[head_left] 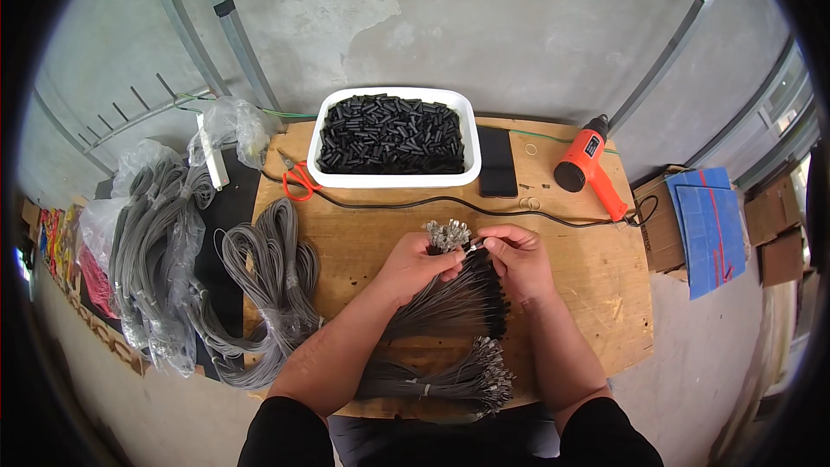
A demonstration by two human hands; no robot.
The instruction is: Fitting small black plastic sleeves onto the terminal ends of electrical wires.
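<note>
Over the middle of the wooden table, my left hand (pixel 417 265) is closed round a bundle of thin grey wires, whose metal end terminals (pixel 450 234) stick up above the fingers. My right hand (pixel 520 261) faces it, thumb and fingertips pinched on a small black sleeve (pixel 478 243) at the end of one wire. Below the hands fan out grey wires (pixel 445 303) with black sleeves on their ends (pixel 496 307). Nearer me lies another tied wire bundle (pixel 424 385) with bare metal terminals. A white tub (pixel 393 181) behind the hands holds many short black sleeves (pixel 389 134).
An orange heat gun (pixel 592 164) stands at the back right, its black cord (pixel 415 204) crossing the table. Beside the tub lie a black phone (pixel 498 164) and red-handled scissors (pixel 300 182). Grey wire coils (pixel 281 285) crowd the left; blue sheets (pixel 705 229) and cardboard boxes (pixel 772 212) stand right.
</note>
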